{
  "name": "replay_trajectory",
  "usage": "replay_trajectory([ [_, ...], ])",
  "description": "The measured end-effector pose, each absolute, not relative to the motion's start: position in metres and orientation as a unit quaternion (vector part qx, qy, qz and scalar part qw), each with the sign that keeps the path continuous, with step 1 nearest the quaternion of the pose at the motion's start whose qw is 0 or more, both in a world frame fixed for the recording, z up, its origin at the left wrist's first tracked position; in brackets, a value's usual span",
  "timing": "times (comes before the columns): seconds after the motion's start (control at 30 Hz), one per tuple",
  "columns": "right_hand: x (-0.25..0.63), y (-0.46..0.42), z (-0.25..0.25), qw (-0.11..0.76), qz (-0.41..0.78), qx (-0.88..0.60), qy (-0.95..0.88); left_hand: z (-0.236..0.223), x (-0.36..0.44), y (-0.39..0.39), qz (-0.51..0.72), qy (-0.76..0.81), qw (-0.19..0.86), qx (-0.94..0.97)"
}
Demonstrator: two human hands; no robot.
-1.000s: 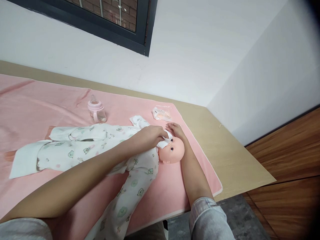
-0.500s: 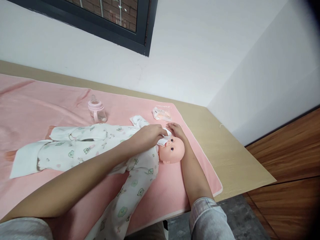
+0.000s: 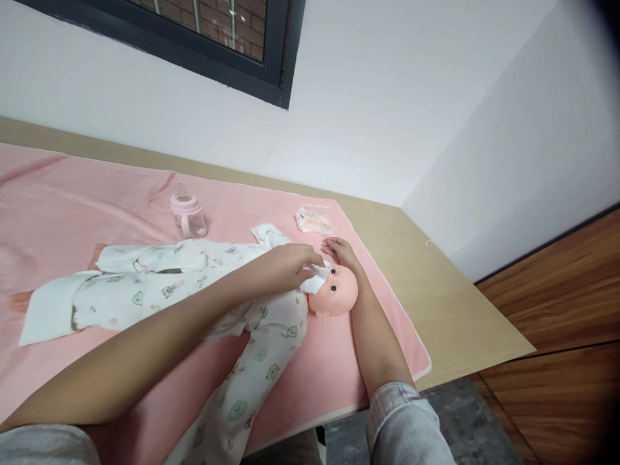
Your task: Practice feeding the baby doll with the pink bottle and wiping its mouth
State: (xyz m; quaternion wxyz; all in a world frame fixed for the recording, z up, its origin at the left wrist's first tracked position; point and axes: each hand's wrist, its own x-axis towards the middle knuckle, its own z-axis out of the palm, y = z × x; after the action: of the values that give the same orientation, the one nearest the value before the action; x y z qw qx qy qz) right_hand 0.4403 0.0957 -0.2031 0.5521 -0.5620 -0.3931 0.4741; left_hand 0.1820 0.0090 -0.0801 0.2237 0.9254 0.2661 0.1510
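Note:
A baby doll [image 3: 341, 294] lies on its back on a pink mat [image 3: 334, 361], in white pajamas [image 3: 169, 284] with green animal prints. My left hand [image 3: 285, 266] reaches across its chest, fingers closed on a white tissue [image 3: 317, 279]. The tissue lies over the doll's mouth and lower face, leaving its eyes uncovered. On the far side of the head rests my right hand [image 3: 341, 252], fingers stretched out and holding nothing visible. My right forearm runs along the crown of the head.
Beyond the doll's body stands a pink-capped baby bottle [image 3: 188, 216]. A crumpled, clear-and-white plastic packet [image 3: 314, 221] lies just past my right hand. The wooden table [image 3: 411, 284] borders a white wall [image 3: 349, 116], with wooden panels [image 3: 557, 310] to the right.
My left hand has shifted slightly left and down, toward the doll's chest. The tissue now spreads flatter across the mouth. My right hand and the doll stay in place.

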Motion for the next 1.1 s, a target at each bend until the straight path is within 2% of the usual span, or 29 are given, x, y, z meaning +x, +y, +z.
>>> replay_trajectory([
  [0.57, 0.443, 0.097, -0.208, 0.565, 0.488, -0.530, -0.402, -0.086, 0.188, 0.001, 0.129, 0.290, 0.190, 0.929],
  [1.1, 0.431, 0.090, -0.193, 0.551, 0.468, -0.574, -0.385, -0.088, 0.185, 0.009, 0.135, 0.279, 0.159, 0.937],
])
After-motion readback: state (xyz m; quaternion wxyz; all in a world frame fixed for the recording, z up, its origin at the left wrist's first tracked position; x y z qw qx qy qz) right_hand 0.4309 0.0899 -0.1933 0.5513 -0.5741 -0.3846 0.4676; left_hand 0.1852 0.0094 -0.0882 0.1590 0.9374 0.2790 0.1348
